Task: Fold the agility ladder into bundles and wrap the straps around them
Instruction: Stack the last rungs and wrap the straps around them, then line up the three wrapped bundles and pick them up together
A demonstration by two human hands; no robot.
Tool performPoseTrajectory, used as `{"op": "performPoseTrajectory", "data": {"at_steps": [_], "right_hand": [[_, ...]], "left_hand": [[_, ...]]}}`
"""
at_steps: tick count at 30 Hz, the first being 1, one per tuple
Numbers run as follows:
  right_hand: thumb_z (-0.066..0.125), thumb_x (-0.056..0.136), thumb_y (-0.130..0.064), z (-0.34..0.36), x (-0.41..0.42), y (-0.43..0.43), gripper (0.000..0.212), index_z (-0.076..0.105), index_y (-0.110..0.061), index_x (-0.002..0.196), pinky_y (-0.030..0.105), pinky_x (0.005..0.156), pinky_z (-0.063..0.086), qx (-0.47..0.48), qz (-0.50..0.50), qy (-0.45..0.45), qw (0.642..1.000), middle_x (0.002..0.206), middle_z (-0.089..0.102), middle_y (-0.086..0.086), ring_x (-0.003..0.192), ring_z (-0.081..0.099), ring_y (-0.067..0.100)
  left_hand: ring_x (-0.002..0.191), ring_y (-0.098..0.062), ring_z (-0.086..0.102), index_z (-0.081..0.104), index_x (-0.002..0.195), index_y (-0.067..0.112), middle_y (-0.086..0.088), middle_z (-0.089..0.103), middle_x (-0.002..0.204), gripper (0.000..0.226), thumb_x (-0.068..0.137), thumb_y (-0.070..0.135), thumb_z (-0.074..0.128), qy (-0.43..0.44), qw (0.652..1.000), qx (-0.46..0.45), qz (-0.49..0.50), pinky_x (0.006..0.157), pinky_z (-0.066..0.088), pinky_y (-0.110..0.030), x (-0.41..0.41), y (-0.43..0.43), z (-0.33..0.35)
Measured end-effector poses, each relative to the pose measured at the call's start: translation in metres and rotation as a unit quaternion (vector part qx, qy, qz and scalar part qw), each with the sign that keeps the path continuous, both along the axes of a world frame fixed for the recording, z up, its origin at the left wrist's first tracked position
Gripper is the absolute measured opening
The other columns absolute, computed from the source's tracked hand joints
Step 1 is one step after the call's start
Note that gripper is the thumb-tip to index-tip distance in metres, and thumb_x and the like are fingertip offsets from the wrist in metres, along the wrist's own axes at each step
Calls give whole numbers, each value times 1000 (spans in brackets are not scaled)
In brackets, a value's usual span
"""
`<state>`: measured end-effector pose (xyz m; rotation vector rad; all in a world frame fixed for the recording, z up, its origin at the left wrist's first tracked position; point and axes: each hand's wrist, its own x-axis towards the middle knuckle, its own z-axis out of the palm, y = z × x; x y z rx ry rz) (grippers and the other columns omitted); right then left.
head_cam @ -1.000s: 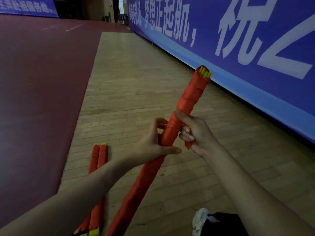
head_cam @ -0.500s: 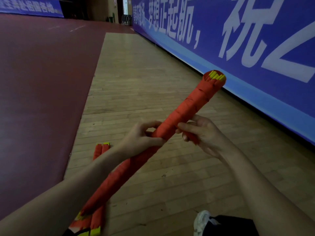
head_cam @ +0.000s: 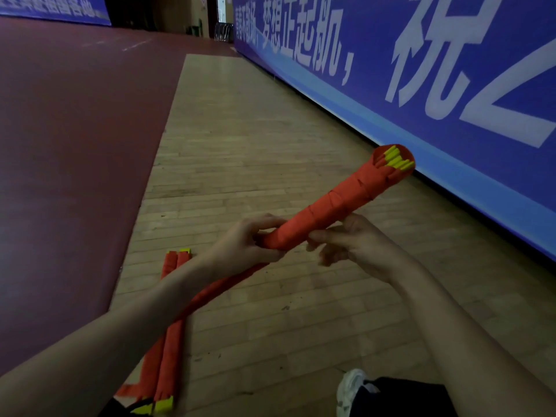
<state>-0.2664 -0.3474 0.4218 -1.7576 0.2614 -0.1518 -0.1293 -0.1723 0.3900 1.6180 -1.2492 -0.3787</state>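
I hold a long orange ladder bundle slanted over the wooden floor, strap wound round it, yellow rung ends showing at its far tip near the banner. My left hand grips the bundle at its middle, fingers curled round it. My right hand holds it just beyond, thumb on the near side and fingers under it. The bundle's lower part runs behind my left forearm. Two more wrapped orange bundles lie side by side on the floor at lower left.
A blue banner wall runs along the right, close to the bundle's tip. Dark red flooring lies to the left of the wooden strip. My white shoe and dark trouser leg are at the bottom right.
The held bundle has tilted from steep to a lower slant, its tip swinging right toward the banner. My right hand no longer clenches the strap end and now holds the bundle from below.
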Motion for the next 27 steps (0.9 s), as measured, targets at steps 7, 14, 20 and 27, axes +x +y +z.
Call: {"op": "performPoseTrajectory", "data": {"at_steps": [7, 14, 20, 27], "right_hand": [[42, 90, -35, -1, -9, -5, 46, 76, -5, 101, 36, 73, 59, 302, 58, 30, 951, 104, 69, 27, 91, 71, 32], [92, 58, -33, -22, -3, -3, 69, 58, -10, 114, 50, 88, 54, 269, 124, 139, 945, 111, 63, 34, 98, 66, 40], [70, 80, -8, -26, 8, 20, 37, 59, -20, 113, 29, 54, 57, 229, 34, 133, 964, 99, 66, 16, 70, 66, 22], [66, 84, 3, -46, 31, 45, 37, 57, -19, 113, 30, 53, 57, 173, -33, 65, 982, 88, 66, 11, 62, 65, 18]], "left_hand": [[102, -1, 58, 59, 120, 19, 5, 60, 113, 55, 72, -5, 70, -111, 993, -30, -41, 87, 45, -17, 13, 3, -1], [117, -12, 55, 58, 130, 15, -2, 59, 128, 61, 75, -11, 65, -302, 951, 41, -48, 97, 43, -18, 25, 5, -25], [118, -20, 57, 59, 130, 16, -6, 59, 131, 43, 89, 6, 54, -359, 932, 38, 29, 101, 44, -30, 38, 7, -36], [134, -14, 42, 56, 134, 14, -1, 48, 144, 58, 83, -14, 57, -228, 964, 83, 111, 106, 27, -13, 40, 7, -38]]}}
